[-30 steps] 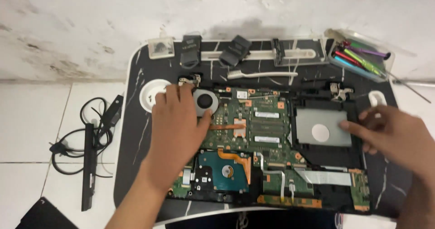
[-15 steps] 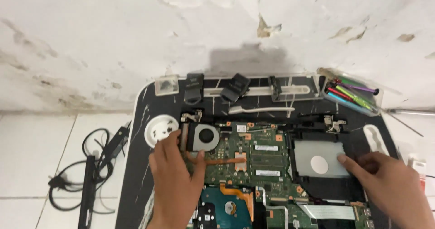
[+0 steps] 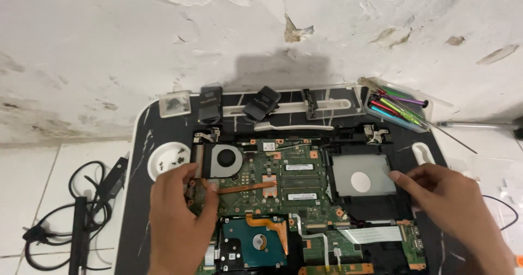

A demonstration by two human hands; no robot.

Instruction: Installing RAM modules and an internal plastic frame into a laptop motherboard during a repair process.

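An opened laptop with its green motherboard (image 3: 289,185) exposed lies on a black marbled table (image 3: 139,199). My left hand (image 3: 177,209) rests on the board's left edge, fingers beside the round cooling fan (image 3: 224,160) and the copper heat pipe (image 3: 248,187). My right hand (image 3: 447,201) lies at the right side, its fingertips touching the edge of the silver drive bay (image 3: 359,174). Neither hand holds anything. A blue hard drive (image 3: 255,242) sits below the board.
A white round dish (image 3: 166,160) with screws is left of the laptop. A clear box of coloured screwdrivers (image 3: 395,109), a white toothbrush (image 3: 294,127), black adapters (image 3: 210,104) and a small clear box (image 3: 175,104) line the back. Black cables (image 3: 60,220) lie on the floor tiles.
The view tilted upward, showing more wall. My left hand slid down and left off the fan, uncovering it. My right hand stays at the drive bay's right edge.
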